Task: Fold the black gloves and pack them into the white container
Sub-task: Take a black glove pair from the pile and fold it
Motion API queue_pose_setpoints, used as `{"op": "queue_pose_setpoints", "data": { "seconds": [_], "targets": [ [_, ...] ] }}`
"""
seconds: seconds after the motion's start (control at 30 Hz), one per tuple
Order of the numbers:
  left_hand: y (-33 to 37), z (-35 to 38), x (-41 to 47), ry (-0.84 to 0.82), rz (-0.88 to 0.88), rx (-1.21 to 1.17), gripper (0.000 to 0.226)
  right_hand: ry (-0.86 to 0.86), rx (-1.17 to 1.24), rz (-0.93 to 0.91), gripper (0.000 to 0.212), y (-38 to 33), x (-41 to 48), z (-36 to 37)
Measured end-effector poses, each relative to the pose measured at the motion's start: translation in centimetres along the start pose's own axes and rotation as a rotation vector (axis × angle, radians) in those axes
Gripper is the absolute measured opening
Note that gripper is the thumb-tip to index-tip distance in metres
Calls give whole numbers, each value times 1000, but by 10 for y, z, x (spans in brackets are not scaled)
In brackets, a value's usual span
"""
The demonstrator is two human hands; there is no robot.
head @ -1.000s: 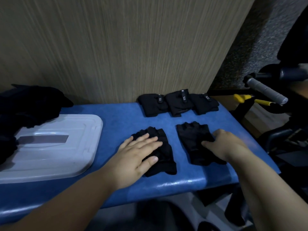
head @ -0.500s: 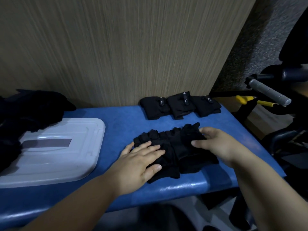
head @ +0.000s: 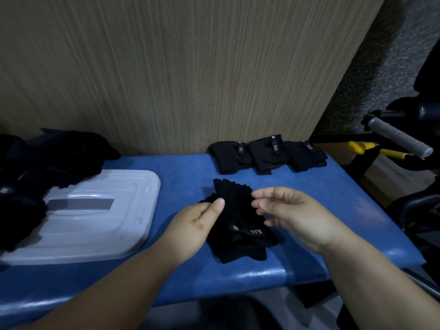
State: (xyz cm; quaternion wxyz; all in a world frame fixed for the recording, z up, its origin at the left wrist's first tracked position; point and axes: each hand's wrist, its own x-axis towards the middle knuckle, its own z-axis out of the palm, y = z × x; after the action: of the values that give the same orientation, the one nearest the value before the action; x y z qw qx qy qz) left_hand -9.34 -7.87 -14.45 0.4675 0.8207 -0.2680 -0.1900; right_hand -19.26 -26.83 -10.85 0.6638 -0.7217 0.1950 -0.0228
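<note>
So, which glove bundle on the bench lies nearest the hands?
The front pair, between left hand and right hand; the three folded bundles sit back by the wall.

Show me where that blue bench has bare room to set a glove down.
Bare blue bench shows between the white plastic lid and the stacked black gloves, and right of the right hand, in front of the three folded black gloves. Crowded: the middle by the left hand, the far left by a black glove heap.

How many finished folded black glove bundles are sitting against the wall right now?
3, side by side at the back edge of the blue padded table: left bundle, middle bundle, right bundle. The dark fabric pile at far left may hide more.
</note>
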Motion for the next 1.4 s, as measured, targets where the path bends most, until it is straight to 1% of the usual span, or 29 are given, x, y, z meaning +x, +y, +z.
{"op": "queue_pose_setpoints", "data": {
  "seconds": [0.07, 0.1, 0.13, 0.23, 0.27, 0.37, 0.47, 0.53, 0.63, 0.67, 0.8, 0.87, 0.97, 1.03, 1.1, 1.13, 1.2, 1.27, 1.3, 1.33, 1.4],
  "targets": [
    [0, 0, 1, -4, -22, 6, 84, 148, -189, -5, 13, 6, 5, -4],
    [0, 0, 1, 0, -34, 9, 71, 199, -269, 14, 10, 9, 6, -6],
    [1, 0, 2, 12, -45, 18, 56, 213, -327, 40, 9, 12, 7, -6],
    [-1, 0, 4, 66, -57, 66, 16, 165, -399, 113, 14, 17, 7, 0],
    [-1, 0, 5, 65, -72, 61, 10, 164, -397, 117, 16, 17, 6, 3],
    [-3, 0, 7, 63, -100, 9, 30, 170, -312, 106, 25, 16, 7, 9],
    [2, -2, 4, 98, -100, -54, 40, 163, -148, 77, 29, 16, 9, 13],
    [5, -3, 0, 106, -73, -82, 40, 136, -110, 28, 29, 17, 9, 15],
    [8, -5, -7, 111, -3, -79, 32, 84, -63, -56, 29, 18, 9, 17],
    [7, -6, -9, 107, 17, -36, 31, 77, -98, -75, 29, 19, 9, 18],
    [2, -8, -12, 59, 28, 202, 30, 118, -419, -72, 25, 25, 9, 20],
    [0, -6, -12, 62, 68, 327, 31, 135, -507, -54, 27, 29, 9, 21],
    [0, -3, -11, 95, 116, 462, 36, 166, -670, -75, 32, 28, 8, 22],
    [-4, -2, -9, 160, 155, 516, 38, 211, -791, -128, 38, 25, 5, 22],
    [-9, -2, -5, 192, 267, 523, 37, 212, -872, -276, 43, 24, 4, 21],
    [-11, -2, -3, 160, 328, 520, 40, 165, -910, -354, 44, 23, 4, 22],
    [-15, -1, 1, 4, 403, 536, 56, -6, -961, -418, 46, 24, 6, 24],
    [-20, 0, 4, -162, 395, 593, 72, -154, -982, -349, 51, 29, 8, 26],
    [-22, 0, 6, -210, 380, 634, 75, -198, -1005, -308, 53, 31, 9, 26],
    [-24, 0, 7, -236, 362, 680, 74, -227, -1042, -276, 54, 34, 10, 26],
    [-25, -2, 7, -272, 298, 773, 61, -256, -1113, -230, 57, 36, 10, 27]
  ]
}}
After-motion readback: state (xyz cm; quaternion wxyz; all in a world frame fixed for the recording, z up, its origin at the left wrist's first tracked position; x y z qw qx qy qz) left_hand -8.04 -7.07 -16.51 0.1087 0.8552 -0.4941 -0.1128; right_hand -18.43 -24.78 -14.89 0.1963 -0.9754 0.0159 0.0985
